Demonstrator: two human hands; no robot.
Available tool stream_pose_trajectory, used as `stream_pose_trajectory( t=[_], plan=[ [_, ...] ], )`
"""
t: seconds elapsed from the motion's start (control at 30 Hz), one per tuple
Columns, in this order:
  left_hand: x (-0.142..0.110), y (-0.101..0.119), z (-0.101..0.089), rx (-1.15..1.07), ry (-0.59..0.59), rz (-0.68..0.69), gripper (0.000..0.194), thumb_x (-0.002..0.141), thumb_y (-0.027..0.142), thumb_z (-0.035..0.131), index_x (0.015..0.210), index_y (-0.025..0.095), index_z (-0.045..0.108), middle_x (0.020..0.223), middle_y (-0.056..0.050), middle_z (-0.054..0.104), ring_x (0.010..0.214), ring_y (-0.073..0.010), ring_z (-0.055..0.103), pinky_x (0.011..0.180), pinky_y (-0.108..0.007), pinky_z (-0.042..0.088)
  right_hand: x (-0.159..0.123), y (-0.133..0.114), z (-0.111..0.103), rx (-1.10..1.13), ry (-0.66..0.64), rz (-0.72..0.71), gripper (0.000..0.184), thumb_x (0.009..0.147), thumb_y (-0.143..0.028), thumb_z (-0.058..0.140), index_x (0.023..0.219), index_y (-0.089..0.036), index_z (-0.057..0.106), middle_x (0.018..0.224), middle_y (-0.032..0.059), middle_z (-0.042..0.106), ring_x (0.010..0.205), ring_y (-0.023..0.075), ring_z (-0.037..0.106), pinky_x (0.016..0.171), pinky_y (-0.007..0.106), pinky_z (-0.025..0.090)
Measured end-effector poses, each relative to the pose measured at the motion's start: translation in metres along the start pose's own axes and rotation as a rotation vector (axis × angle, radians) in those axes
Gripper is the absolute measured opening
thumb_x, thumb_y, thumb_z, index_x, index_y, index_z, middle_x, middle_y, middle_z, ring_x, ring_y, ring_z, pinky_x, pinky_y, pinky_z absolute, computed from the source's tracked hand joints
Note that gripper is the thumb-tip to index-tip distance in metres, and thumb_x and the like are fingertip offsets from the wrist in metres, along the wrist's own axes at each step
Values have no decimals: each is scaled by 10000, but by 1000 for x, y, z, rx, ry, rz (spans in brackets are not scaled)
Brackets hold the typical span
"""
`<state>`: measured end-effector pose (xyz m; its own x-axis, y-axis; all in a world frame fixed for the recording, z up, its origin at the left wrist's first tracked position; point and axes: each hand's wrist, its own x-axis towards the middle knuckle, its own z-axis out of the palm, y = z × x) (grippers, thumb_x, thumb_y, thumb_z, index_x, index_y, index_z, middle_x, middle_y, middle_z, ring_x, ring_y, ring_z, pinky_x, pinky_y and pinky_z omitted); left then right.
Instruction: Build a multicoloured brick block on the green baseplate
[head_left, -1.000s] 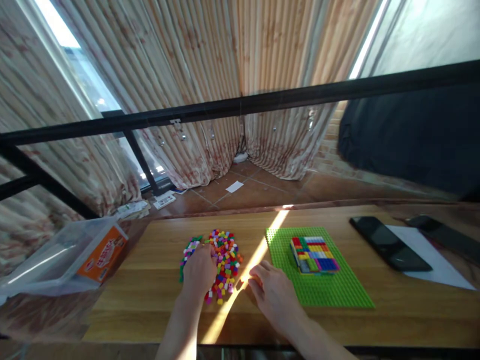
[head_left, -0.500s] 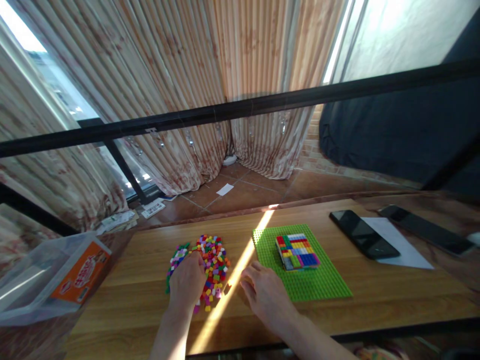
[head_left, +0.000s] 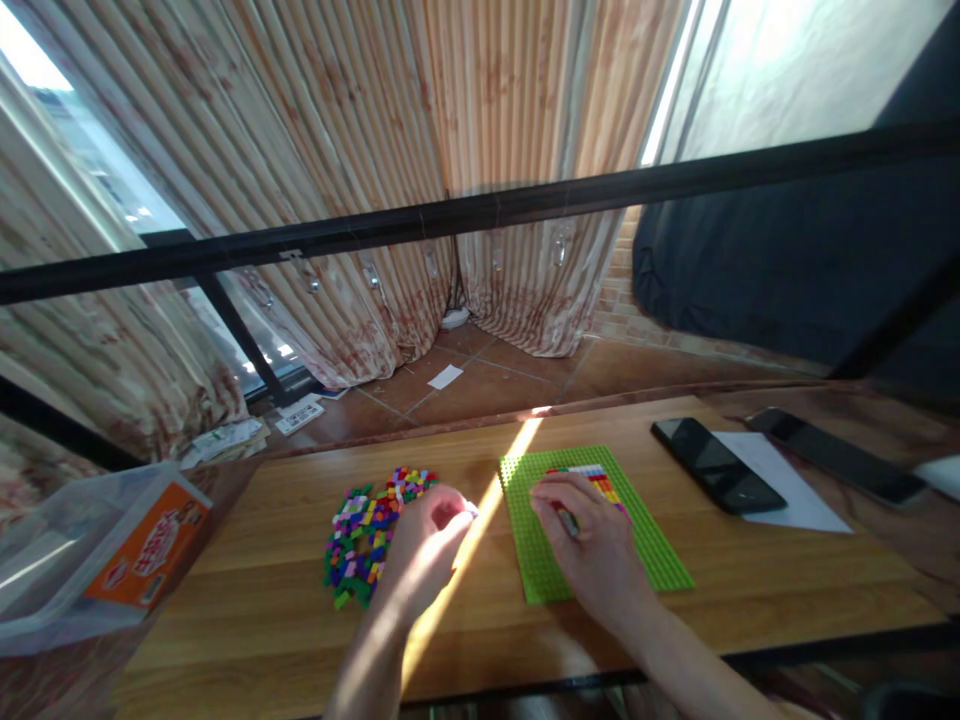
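Observation:
My left hand (head_left: 427,540) is closed in a pinch just right of the pile of small colourful toy bricks (head_left: 360,540). A small pale toy brick (head_left: 472,510) shows at its fingertips. My right hand (head_left: 592,530) is curled over the layered block of coloured bricks (head_left: 606,488) on the green studded baseplate (head_left: 525,540). It covers most of the block, leaving the far and right edges visible. Whether those fingers touch the block or hold a piece is hidden.
A black phone (head_left: 716,465) lies partly on a white sheet of paper (head_left: 802,495), with a second dark phone (head_left: 840,455) beyond it. Left of the wooden table (head_left: 247,570) stands a clear plastic bin (head_left: 52,570) with an orange label. A dark rail (head_left: 480,210) crosses behind the table.
My left hand has moved right, out of the brick pile, with a small toy brick at its fingertips. My right hand has shifted right and up over the brick block.

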<state>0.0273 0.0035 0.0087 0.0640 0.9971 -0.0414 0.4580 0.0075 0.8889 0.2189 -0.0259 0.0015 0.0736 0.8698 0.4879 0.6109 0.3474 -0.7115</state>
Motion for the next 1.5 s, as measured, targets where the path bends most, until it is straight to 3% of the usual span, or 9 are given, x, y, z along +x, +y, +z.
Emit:
stream_pose_trajectory(
  t=[0.13, 0.2, 0.4, 0.83, 1.07, 1.3, 1.5],
  plan=[
    [1, 19, 42, -130, -109, 103, 71, 736, 232, 589, 717, 173, 623, 681, 14, 621, 630, -110, 559, 568, -201, 428, 7, 23, -24, 38, 181, 149, 200, 859, -331, 519, 823, -207, 671, 941, 65, 652, 849, 187, 617, 743, 330, 501],
    [4, 21, 61, -185, -143, 79, 73, 728, 214, 593, 748, 166, 644, 691, 4, 630, 637, -114, 563, 581, -210, 433, 8, 38, -32, 58, 238, 227, 217, 828, -363, 551, 810, -191, 682, 908, 69, 658, 828, 192, 620, 709, 327, 501],
    [11, 20, 96, -191, -150, 19, 76, 700, 173, 608, 755, 156, 658, 707, -17, 655, 639, -126, 571, 594, -233, 436, 8, 67, -43, 219, 255, 457, 292, 745, -440, 627, 820, -166, 690, 835, 74, 682, 711, 196, 639, 627, 325, 509],
    [20, 15, 111, -167, -81, -54, 127, 666, 144, 645, 792, 153, 628, 771, -55, 683, 725, -173, 628, 654, -280, 470, 8, 75, -42, 302, 172, 512, 332, 726, -467, 637, 825, -157, 700, 787, 76, 697, 638, 184, 636, 564, 306, 505],
    [19, 18, 112, -138, -79, -73, 147, 671, 167, 668, 811, 139, 631, 750, -64, 675, 699, -181, 627, 642, -290, 469, 6, 79, -39, 132, 95, 463, 330, 769, -461, 568, 839, -169, 704, 779, 73, 706, 641, 189, 634, 563, 301, 484],
    [17, 20, 115, -120, -62, -57, 89, 699, 157, 642, 785, 133, 635, 733, -67, 675, 684, -177, 624, 641, -286, 465, 1, 76, -31, -265, -19, 372, 411, 745, -422, 569, 1059, -169, 646, 1023, 125, 638, 933, 270, 605, 815, 416, 470],
    [16, 19, 115, -80, -67, -47, 85, 717, 169, 629, 791, 132, 646, 746, -75, 682, 701, -182, 628, 648, -287, 467, -4, 77, -20, -297, -67, 367, 525, 720, -385, 588, 1203, -184, 535, 1129, 125, 596, 1067, 289, 560, 905, 431, 438]
  ],
)
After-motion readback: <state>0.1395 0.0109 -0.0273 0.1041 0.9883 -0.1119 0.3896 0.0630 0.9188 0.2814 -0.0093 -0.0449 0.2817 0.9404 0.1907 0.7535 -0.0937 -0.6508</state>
